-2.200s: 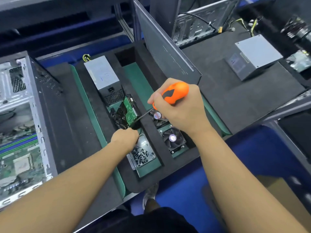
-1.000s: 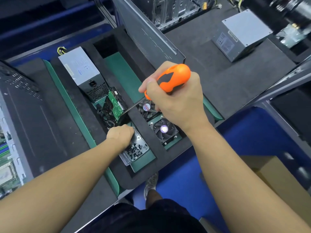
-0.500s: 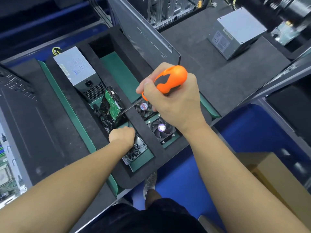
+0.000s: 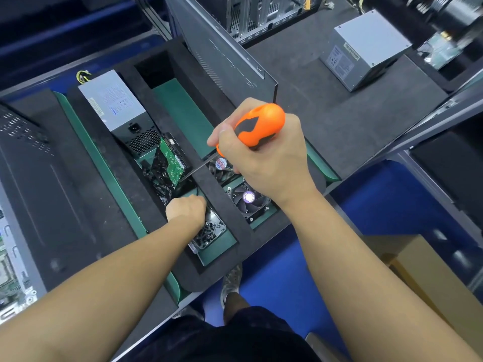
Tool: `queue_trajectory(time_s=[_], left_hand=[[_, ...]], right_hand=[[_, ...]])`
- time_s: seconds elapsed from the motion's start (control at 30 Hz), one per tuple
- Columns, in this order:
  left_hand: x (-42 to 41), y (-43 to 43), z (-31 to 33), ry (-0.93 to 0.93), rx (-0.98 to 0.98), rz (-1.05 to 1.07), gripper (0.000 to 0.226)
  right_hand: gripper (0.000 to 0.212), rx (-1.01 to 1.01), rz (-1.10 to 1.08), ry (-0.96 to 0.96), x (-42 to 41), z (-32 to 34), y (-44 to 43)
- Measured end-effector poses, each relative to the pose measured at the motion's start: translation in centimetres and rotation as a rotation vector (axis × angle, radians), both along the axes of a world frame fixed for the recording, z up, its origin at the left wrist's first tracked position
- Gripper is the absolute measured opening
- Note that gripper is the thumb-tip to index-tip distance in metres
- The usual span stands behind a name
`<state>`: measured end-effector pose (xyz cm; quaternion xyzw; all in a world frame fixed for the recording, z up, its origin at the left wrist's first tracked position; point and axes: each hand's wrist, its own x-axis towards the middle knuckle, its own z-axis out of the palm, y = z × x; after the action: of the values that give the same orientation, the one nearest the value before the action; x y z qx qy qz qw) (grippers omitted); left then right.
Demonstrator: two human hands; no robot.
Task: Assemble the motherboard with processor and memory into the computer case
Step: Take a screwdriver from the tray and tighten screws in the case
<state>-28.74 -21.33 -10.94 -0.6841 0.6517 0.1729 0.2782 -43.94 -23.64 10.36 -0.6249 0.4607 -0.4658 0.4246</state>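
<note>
The motherboard (image 4: 9, 273) already lies inside the computer case (image 4: 28, 158) at the far left edge, so I think the job is well along and the screws to hold it down are what is left. The right hand (image 4: 271, 163) grips an orange screwdriver (image 4: 257, 126), and the left hand (image 4: 186, 209) is curled into a fist in the small clear box of screws (image 4: 211, 231), but I cannot tell if it has picked one up. That box sits in the black foam tray (image 4: 222, 207), next to slots holding a power supply (image 4: 115, 103), a green circuit board (image 4: 171, 160) and two fans (image 4: 248, 199).
</note>
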Motion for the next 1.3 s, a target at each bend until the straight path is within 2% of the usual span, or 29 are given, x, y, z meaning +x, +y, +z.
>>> queue_trajectory(time_s=[0.1,0.2,0.3,0.43,0.53,0.7,0.87,1.07,1.3], left_hand=[[0.3,0.1,0.1,0.015,0.001,0.026,0.033],[0.9,0.5,0.4,0.039,-0.002,0.039,0.013],[1.0,0.8,0.2,0.042,-0.01,0.01,0.036],[1.1,0.3,0.1,0.075,-0.012,0.069,0.014],[1.2,-0.1,0.0,0.088,-0.013,0.131,0.022],[1.2,-0.2,-0.2,0.096,0.01,0.136,0.022],[0.9,0.2,-0.1,0.086,-0.037,0.01,0.013],[0.6,0.7,-0.3,0.036,-0.058,-0.137,0.022],[0.8,0.7,0.0,0.056,-0.059,-0.152,0.017]], right_hand=[[0.02,-0.011,0.005,-0.003,0.0,0.1,0.0],[0.019,-0.012,0.005,0.003,-0.2,0.1,0.0],[0.019,-0.014,0.0,0.0,-0.3,0.2,0.1],[0.02,-0.016,0.01,-0.004,-0.3,0.3,0.2],[0.02,-0.018,0.007,-0.003,-0.3,0.2,0.1],[0.021,-0.016,0.007,-0.003,-0.6,0.1,0.0],[0.02,-0.012,0.01,-0.011,-0.6,0.0,0.0],[0.021,-0.017,0.027,-0.022,-0.1,0.0,-0.1],[0.02,-0.023,0.034,-0.027,0.2,0.2,0.2]])
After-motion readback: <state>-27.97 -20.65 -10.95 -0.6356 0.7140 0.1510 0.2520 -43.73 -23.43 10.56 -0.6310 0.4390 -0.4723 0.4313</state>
